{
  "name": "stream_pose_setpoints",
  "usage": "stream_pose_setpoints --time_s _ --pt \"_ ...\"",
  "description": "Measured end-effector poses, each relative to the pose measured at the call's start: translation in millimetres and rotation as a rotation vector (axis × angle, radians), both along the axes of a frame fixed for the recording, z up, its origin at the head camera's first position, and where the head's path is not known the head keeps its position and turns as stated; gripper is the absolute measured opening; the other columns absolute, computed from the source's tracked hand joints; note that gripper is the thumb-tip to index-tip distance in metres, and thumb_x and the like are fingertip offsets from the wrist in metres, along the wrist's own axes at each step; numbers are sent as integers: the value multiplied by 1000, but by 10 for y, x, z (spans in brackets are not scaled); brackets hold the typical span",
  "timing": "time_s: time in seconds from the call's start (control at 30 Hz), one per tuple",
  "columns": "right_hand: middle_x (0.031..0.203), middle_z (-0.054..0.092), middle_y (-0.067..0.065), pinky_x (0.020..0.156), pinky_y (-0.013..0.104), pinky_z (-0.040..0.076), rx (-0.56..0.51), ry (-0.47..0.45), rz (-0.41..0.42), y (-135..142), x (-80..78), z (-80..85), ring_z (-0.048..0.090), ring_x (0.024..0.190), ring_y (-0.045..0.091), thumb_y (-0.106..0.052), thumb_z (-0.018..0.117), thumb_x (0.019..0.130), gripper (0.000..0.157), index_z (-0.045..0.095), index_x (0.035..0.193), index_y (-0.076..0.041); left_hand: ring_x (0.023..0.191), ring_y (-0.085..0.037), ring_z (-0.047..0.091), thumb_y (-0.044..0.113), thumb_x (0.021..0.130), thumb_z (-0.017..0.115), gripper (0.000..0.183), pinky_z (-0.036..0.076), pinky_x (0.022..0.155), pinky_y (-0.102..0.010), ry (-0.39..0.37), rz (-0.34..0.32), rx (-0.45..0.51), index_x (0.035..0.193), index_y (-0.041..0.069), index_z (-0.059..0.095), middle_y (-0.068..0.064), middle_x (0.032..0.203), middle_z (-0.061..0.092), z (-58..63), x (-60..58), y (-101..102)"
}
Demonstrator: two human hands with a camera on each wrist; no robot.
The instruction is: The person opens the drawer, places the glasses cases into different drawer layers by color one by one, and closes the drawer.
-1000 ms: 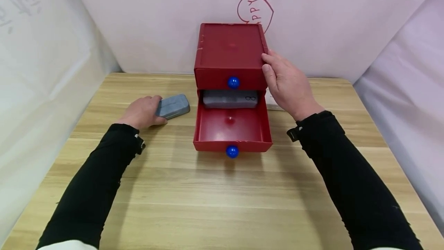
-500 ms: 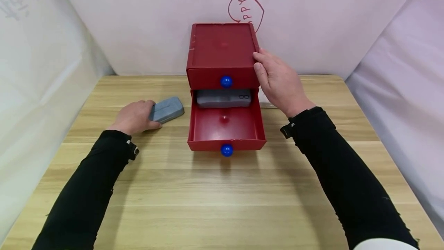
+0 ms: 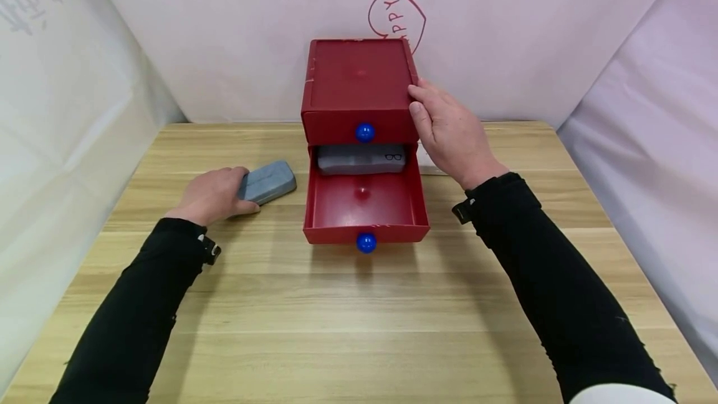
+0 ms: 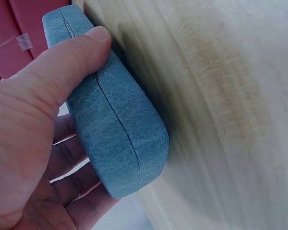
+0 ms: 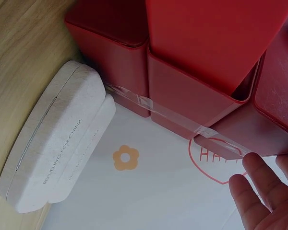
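Note:
My left hand (image 3: 210,195) grips a blue-grey glasses case (image 3: 269,181) by its near end, left of the red drawer unit (image 3: 359,76). In the left wrist view the thumb lies along the seam of the case (image 4: 120,129), fingers on the opposite side, close over the wood. My right hand (image 3: 451,133) touches the unit's upper right edge with extended fingers and thumb. Below the top drawer, one drawer (image 3: 336,234) with a blue knob (image 3: 366,243) is pulled out. A grey glasses case (image 3: 359,159) with a small spectacles print lies at its back.
A white glasses case (image 5: 62,139) with printed lettering stands on the table beside the unit's right side, largely behind my right hand in the head view. Clear tape (image 5: 173,115) runs across the stacked red tiers. White printed cloth (image 3: 224,48) hangs behind and at both sides.
The head view has shifted slightly. My left hand and the blue-grey case have moved a little toward me. The right hand stays on the unit, and the drawer has not moved.

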State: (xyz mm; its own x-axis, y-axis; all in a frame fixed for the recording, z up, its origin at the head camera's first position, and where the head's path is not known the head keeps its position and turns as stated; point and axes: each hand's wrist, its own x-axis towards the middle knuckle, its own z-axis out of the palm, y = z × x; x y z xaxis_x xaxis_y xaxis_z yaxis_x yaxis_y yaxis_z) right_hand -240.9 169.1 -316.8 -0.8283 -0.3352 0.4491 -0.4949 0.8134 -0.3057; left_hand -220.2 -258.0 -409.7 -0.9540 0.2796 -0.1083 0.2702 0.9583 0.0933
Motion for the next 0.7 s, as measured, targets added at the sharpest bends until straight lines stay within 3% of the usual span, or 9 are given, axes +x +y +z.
stream_pose_setpoints --time_s 0.47,0.7 --pt "159 31 -4 110 41 39 -5 -7 4 -5 7 9 31 142 12 -46 32 102 58 38 153 -18 89 -28 57 50 77 75 84 51 74 -45 55 -31 -8 136 -3 47 -20 117 63 267 183 -11" --pt "159 32 -4 110 41 38 -8 -2 6 -3 5 16 31 142 11 -46 32 102 58 39 152 -18 85 -25 58 51 76 76 85 51 71 -43 94 -68 -2 136 -3 48 -17 112 65 436 308 2"
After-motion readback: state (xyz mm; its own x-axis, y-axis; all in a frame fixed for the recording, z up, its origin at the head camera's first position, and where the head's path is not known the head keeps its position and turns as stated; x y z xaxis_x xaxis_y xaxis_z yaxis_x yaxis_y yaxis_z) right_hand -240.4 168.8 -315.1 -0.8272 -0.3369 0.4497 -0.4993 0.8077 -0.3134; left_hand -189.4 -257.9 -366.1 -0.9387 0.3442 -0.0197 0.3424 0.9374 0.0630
